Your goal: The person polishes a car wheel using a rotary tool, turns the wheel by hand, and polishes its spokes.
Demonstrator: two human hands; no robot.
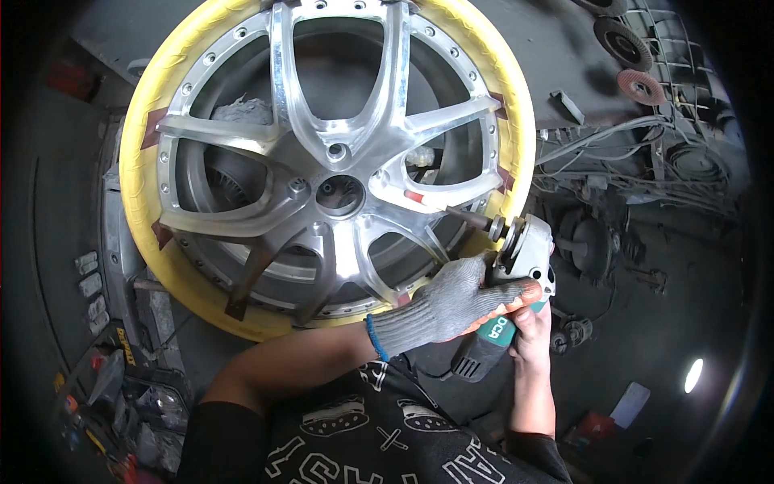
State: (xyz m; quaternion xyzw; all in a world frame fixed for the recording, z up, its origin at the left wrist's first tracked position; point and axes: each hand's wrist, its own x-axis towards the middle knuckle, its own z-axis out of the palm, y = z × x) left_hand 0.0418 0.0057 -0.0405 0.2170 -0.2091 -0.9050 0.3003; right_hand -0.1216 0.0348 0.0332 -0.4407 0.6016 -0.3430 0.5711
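A silver spoked wheel [334,129] with yellow covering around its rim fills the upper middle. My left hand [451,302], in a grey glove with orange on the palm side, wraps round the front of a green and black power grinder [493,331]. Bare and closed round the grinder's body is my right hand [530,331], its fingers partly hidden. From the grinder's metal head a thin shaft with a red-banded tip [414,196] points left, at a spoke right of the hub. Whether the tip touches the metal, I cannot tell.
Abrasive discs [641,86] hang at the upper right, near a wire rack and looped cables [613,137]. Tools and clutter [149,403] lie at the lower left. A dark round machine part [584,242] stands right of the wheel.
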